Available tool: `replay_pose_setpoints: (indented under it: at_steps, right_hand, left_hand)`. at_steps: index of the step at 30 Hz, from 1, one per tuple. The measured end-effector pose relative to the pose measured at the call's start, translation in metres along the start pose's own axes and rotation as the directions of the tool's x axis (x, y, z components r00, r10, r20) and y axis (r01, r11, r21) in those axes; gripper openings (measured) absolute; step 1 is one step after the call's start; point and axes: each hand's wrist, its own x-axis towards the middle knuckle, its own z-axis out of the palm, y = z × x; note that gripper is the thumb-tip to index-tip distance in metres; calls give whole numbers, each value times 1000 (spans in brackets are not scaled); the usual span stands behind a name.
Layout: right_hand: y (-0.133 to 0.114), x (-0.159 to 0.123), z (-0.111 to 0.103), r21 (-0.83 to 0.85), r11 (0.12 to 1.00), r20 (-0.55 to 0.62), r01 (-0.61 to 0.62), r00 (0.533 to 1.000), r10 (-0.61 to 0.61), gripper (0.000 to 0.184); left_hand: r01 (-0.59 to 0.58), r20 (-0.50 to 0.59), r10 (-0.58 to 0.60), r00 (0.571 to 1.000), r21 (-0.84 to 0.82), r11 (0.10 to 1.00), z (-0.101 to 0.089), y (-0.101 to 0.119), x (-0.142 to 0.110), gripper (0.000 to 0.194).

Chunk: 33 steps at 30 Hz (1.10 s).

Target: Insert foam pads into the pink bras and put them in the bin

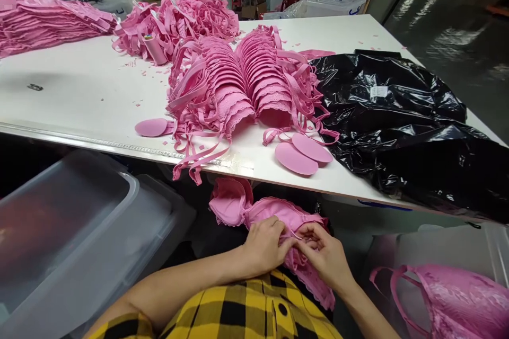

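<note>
Two pinches meet below the near edge of the tabletop, just in front of the checked shirt; the left grip and the right grip are each closed to the fingertips on a thin part of the pink bra, though we cannot make out which part; the bra droops around them, one cup toward the left, a lace edge hanging below the right grip; we judge that the thin part could slip or twist if either pinch loosens, since so little cloth is caught, and that the hanging weight might drag it askew; above, the row of nested bras trails loose straps over the edge, and these, we think, could snag a lifted grip; two oval pads lie near the row's right front, and a third pad at its left, near the ruler; the black plastic bag blocks the tabletop's right side; a thread spool leans by the loose pink heap; a plastic bin stands on our left, and another pink garment lies on our right, well apart from both grips.
</note>
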Motion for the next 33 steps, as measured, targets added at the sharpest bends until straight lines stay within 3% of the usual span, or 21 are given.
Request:
replay_pose_setpoints:
  at_steps: [3, 7, 9, 11, 13, 18, 21, 25, 27, 31, 33]
  right_hand:
    - [-2, -3, -2, -26, 999, 6, 27, 1000, -27, 17]
    - [-9, -4, 0, -40, 998, 24, 54, 998, -53, 14]
    - [-11, -4, 5, -27, 998, -5, 62, 998, -63, 11]
    - [-12, -4, 10, 0, 998, -59, 57, 997, -57, 9]
    - [-11, -5, 13, 39, 999, -74, 34, 997, -31, 10]
    - [-6, -8, 9, 324, 927, 129, -186, 980, 152, 24]
    - [-9, -4, 1, 425, 834, 248, -353, 931, 268, 33]
    - [-18, 2, -7, 411, 770, 409, -489, 853, 324, 37]
    - [-20, 2, -7, 410, 761, 421, -503, 845, 331, 38]
    - [-20, -1, 4, 389, 855, 223, -343, 936, 274, 41]
    - [-19, -2, 9, 317, 910, 198, -268, 957, 213, 35]
  left_hand:
    - [17, 52, -20, 998, 52, 999, 4, 0, 0, 15]
    - [-121, -89, 127, 988, 78, 990, 16, 0, -2, 13]
    - [-289, -201, 302, 932, 91, 953, 22, -2, -4, 15]
    - [-435, -284, 444, 850, 100, 895, 25, -5, -6, 17]
    - [-480, -326, 478, 816, 79, 874, 25, -7, -8, 19]
    - [-425, -342, 401, 850, 6, 905, 16, -12, -9, 18]
    - [-460, -351, 437, 828, 21, 888, 14, -14, -10, 19]
    - [-481, -339, 465, 818, 41, 876, 13, -13, -11, 19]
    - [-482, -323, 474, 819, 58, 874, 13, -13, -12, 20]
    - [-472, -302, 471, 829, 74, 878, 13, -14, -15, 22]
    - [-461, -295, 458, 839, 62, 885, 15, -14, -16, 22]
